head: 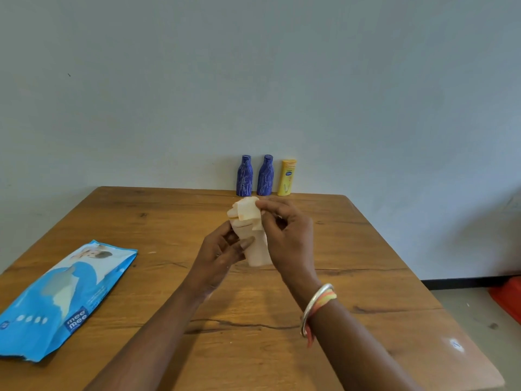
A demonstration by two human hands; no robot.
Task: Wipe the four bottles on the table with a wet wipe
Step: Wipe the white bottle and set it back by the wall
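My left hand (218, 256) grips a pale cream bottle (255, 251) held above the middle of the wooden table (169, 221). My right hand (284, 235) pinches a white wet wipe (246, 211) draped over the bottle's top. At the table's far edge, against the wall, stand two dark blue bottles (244, 176) (265, 175) and a yellow bottle (286, 178), all upright and side by side.
A blue wet-wipe pack (62, 297) lies flat on the table at the front left. A grey wall rises just behind the far edge. An orange object (507, 300) sits on the floor at the right.
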